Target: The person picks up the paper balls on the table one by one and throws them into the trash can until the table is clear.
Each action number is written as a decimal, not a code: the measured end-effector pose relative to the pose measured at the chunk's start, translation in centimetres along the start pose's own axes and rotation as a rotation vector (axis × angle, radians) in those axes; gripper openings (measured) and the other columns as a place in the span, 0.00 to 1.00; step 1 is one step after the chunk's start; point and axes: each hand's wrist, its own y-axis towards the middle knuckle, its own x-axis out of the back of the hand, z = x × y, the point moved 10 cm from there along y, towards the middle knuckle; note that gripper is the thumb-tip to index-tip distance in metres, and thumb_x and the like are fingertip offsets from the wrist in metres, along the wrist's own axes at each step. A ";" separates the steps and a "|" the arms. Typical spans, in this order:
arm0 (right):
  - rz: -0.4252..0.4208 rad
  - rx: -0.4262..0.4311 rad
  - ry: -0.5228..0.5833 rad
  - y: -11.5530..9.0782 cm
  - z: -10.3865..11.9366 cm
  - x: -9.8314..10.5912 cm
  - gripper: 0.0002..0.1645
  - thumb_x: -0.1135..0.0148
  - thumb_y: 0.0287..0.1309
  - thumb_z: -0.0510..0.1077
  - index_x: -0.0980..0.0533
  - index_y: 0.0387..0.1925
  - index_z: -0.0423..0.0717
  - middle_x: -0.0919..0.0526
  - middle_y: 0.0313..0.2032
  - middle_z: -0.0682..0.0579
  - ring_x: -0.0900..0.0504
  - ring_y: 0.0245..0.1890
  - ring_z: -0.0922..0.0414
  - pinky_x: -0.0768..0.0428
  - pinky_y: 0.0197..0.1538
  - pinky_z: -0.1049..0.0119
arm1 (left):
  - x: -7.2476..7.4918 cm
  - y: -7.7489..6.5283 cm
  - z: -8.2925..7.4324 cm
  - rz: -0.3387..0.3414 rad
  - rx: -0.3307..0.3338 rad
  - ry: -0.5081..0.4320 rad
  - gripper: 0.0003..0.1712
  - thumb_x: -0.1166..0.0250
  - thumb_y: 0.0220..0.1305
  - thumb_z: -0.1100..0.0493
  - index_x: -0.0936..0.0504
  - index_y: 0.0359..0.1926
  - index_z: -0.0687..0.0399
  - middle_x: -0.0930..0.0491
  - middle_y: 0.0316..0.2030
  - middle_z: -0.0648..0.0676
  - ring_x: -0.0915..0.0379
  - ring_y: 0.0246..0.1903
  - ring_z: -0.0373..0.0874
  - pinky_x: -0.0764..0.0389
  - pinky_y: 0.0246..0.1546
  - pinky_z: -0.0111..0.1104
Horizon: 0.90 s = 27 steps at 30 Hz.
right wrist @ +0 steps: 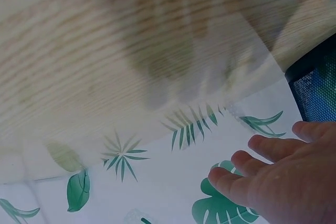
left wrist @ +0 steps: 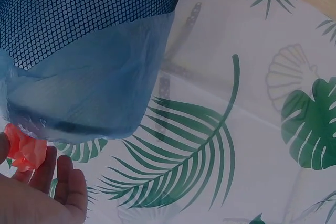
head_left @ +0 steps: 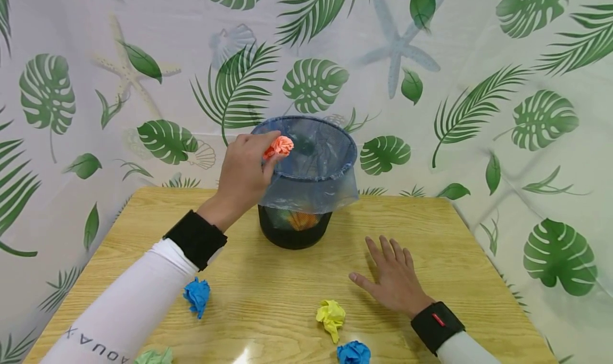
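My left hand [head_left: 245, 167] pinches a crumpled ball of orange-pink paper [head_left: 280, 146] between thumb and fingers, level with the near left rim of the bin. The bin [head_left: 293, 235] is black mesh, lined with a translucent blue plastic bag [head_left: 311, 192] folded over its rim; something orange and green shows through the mesh low down. In the left wrist view the paper ball [left wrist: 25, 148] is close by the bag's edge [left wrist: 79, 127]. My right hand [head_left: 394, 279], fingers straight and spread, is over the right part of the table and holds nothing.
On the wooden table [head_left: 249, 295] lie a blue paper ball [head_left: 197, 296] at left, a yellow one [head_left: 331, 318] near the middle, another blue one [head_left: 354, 352] and a pale green one [head_left: 154, 356] at the front edge. A leaf-patterned cloth [head_left: 158, 87] hangs behind.
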 end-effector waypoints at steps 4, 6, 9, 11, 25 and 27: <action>-0.002 -0.001 -0.002 0.0 0.1 0.2 0.58 0.44 0.64 0.76 0.45 0.81 0.46 0.46 0.77 0.31 0.51 0.76 0.29 0.56 0.71 0.26 | -1.7 0.5 -0.1 0.131 0.030 0.071 0.28 0.32 0.71 0.56 0.23 0.67 0.60 0.17 0.56 0.61 0.28 0.56 0.61 0.31 0.63 0.54; -0.002 -0.001 -0.003 -0.1 0.1 0.2 0.57 0.44 0.64 0.76 0.44 0.81 0.46 0.46 0.77 0.31 0.51 0.76 0.29 0.56 0.71 0.26 | -2.4 0.6 0.0 0.199 0.042 0.100 0.29 0.34 0.72 0.54 0.24 0.69 0.59 0.17 0.57 0.60 0.29 0.58 0.61 0.33 0.66 0.54; 0.000 0.001 -0.002 -0.1 0.1 0.2 0.57 0.44 0.64 0.76 0.44 0.81 0.46 0.46 0.77 0.30 0.50 0.76 0.29 0.55 0.71 0.26 | -3.1 0.5 0.2 0.274 0.067 0.112 0.30 0.36 0.73 0.54 0.27 0.72 0.58 0.17 0.57 0.60 0.32 0.62 0.61 0.37 0.70 0.53; 0.000 0.002 -0.002 -0.2 0.1 0.3 0.57 0.44 0.65 0.76 0.45 0.81 0.46 0.46 0.77 0.30 0.50 0.76 0.29 0.55 0.71 0.26 | -3.4 0.4 0.4 0.309 0.085 0.109 0.31 0.37 0.75 0.53 0.30 0.74 0.58 0.18 0.58 0.61 0.34 0.66 0.62 0.41 0.72 0.53; -0.013 0.011 0.000 -0.2 0.6 0.5 0.55 0.44 0.66 0.74 0.44 0.80 0.47 0.45 0.76 0.30 0.48 0.75 0.29 0.54 0.71 0.26 | -3.4 -0.5 0.6 0.255 0.070 -0.017 0.30 0.43 0.78 0.51 0.30 0.72 0.64 0.27 0.67 0.65 0.41 0.72 0.63 0.50 0.77 0.50; -0.011 0.011 0.000 -0.2 0.7 0.4 0.55 0.44 0.66 0.74 0.44 0.81 0.47 0.45 0.76 0.30 0.49 0.75 0.29 0.54 0.71 0.27 | -3.3 -1.0 1.0 0.247 0.081 -0.037 0.33 0.45 0.79 0.49 0.34 0.74 0.65 0.34 0.72 0.67 0.46 0.75 0.63 0.55 0.79 0.49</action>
